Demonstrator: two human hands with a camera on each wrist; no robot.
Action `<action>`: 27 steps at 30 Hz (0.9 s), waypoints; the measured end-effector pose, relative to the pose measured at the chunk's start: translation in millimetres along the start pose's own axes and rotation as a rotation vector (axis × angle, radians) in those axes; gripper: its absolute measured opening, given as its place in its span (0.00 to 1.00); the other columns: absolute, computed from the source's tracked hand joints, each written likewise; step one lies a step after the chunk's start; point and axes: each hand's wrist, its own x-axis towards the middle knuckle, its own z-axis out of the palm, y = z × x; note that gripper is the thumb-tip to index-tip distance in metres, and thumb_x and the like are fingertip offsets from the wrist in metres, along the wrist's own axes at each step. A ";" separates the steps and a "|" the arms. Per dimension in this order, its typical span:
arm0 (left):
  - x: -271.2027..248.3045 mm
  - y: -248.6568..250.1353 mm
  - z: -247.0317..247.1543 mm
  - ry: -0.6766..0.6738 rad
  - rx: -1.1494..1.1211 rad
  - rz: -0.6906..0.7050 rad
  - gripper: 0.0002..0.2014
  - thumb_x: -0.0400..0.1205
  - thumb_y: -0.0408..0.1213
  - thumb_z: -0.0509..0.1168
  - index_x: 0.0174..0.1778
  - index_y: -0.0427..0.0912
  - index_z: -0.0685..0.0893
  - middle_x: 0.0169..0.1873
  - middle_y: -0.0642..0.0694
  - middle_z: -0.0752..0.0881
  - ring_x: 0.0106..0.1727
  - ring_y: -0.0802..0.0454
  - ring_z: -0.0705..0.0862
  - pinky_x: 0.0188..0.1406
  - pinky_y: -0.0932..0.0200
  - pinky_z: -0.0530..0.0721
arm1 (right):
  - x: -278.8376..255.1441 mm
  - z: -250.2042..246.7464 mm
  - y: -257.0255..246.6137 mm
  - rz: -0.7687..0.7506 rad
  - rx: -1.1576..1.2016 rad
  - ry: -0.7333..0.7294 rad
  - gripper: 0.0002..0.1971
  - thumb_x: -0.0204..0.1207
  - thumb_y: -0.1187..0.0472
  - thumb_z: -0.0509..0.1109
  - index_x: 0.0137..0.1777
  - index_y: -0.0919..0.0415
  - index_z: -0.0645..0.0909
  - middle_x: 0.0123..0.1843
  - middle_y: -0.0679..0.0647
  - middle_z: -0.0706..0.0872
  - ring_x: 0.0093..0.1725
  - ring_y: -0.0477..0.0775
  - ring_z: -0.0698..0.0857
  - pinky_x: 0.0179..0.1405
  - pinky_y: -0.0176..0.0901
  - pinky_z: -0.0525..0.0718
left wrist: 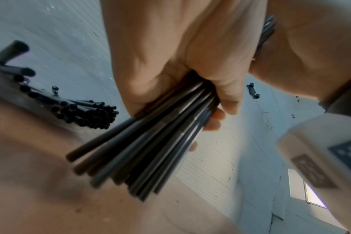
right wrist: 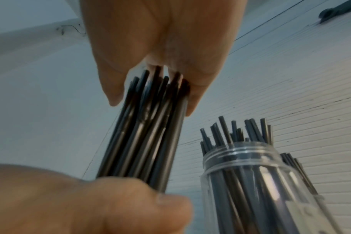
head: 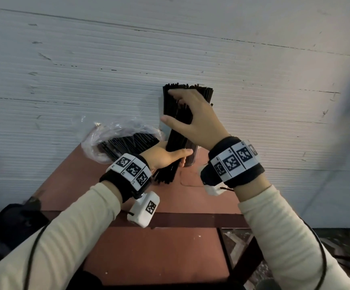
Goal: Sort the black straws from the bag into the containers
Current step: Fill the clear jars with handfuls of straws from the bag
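A thick bundle of black straws (head: 177, 135) (left wrist: 150, 142) (right wrist: 146, 134) stands nearly upright above the table. My left hand (head: 165, 155) (left wrist: 170, 63) (right wrist: 90, 205) grips its lower part. Over the bundle's top ends my right hand (head: 190, 118) (right wrist: 160, 39) is cupped, with fingers down both sides of the tips. Just right of the bundle, a clear plastic jar (head: 191, 155) (right wrist: 250, 182) holds several upright black straws. The clear bag (head: 117, 139) lies to the left with more straws (left wrist: 86, 114) inside.
The small reddish-brown table (head: 149, 258) stands against a white ribbed wall (head: 86, 70). Behind the jar more straws (right wrist: 297, 166) stick up, apparently from a second container. A dark object (head: 12, 222) sits off the table's left edge.
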 end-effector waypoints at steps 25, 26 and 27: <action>19.3 40.8 -7.9 0.433 -0.049 0.328 0.46 0.58 0.53 0.82 0.68 0.60 0.62 0.58 0.52 0.76 0.63 0.59 0.77 0.66 0.58 0.74 | 44.7 -81.2 51.8 0.313 0.641 0.197 0.18 0.64 0.56 0.78 0.47 0.70 0.83 0.40 0.58 0.87 0.38 0.51 0.88 0.30 0.39 0.81; 27.7 39.7 -9.2 0.435 -0.028 0.304 0.50 0.59 0.52 0.83 0.72 0.59 0.59 0.62 0.51 0.74 0.65 0.58 0.75 0.68 0.58 0.72 | 51.0 -84.2 56.0 0.326 0.647 0.214 0.16 0.65 0.57 0.77 0.47 0.69 0.83 0.40 0.56 0.88 0.37 0.50 0.87 0.28 0.36 0.79; 36.1 38.0 -10.6 0.413 -0.010 0.265 0.54 0.60 0.51 0.83 0.76 0.57 0.56 0.67 0.50 0.72 0.68 0.57 0.73 0.70 0.57 0.70 | 57.0 -86.1 60.2 0.338 0.644 0.217 0.13 0.66 0.57 0.77 0.45 0.66 0.84 0.40 0.54 0.88 0.37 0.49 0.87 0.27 0.36 0.78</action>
